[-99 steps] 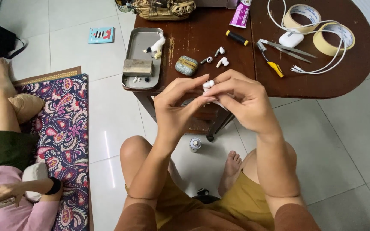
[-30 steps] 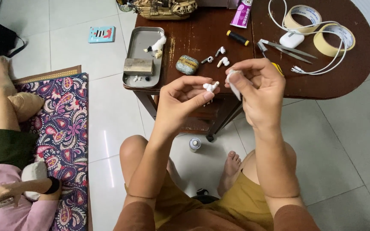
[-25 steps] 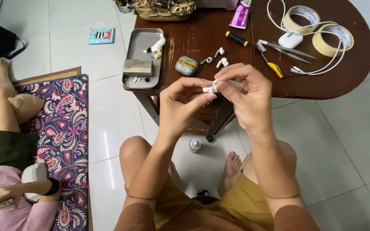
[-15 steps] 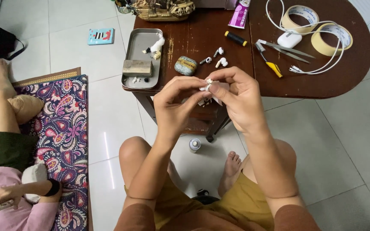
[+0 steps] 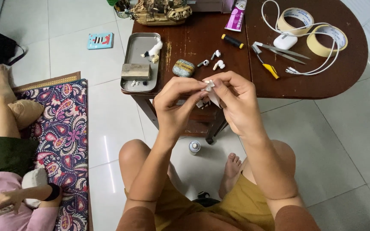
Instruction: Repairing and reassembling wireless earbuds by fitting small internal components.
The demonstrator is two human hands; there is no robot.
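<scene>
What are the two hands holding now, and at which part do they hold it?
A small white earbud, pinched between the fingertips of the left hand and the right hand. Which part is gripped cannot be told.

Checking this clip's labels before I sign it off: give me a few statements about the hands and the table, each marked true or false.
1. Both hands meet on a small white earbud in front of the table. True.
2. The left hand rests flat on the metal tray. False: it is raised, pinching the earbud with the right hand.
3. Two tape rolls lie on the table's right part. True.
4. The tweezers are in the right hand. False: they lie on the table beside a white case.
5. A small can stands on the floor between the person's legs. True.
</scene>
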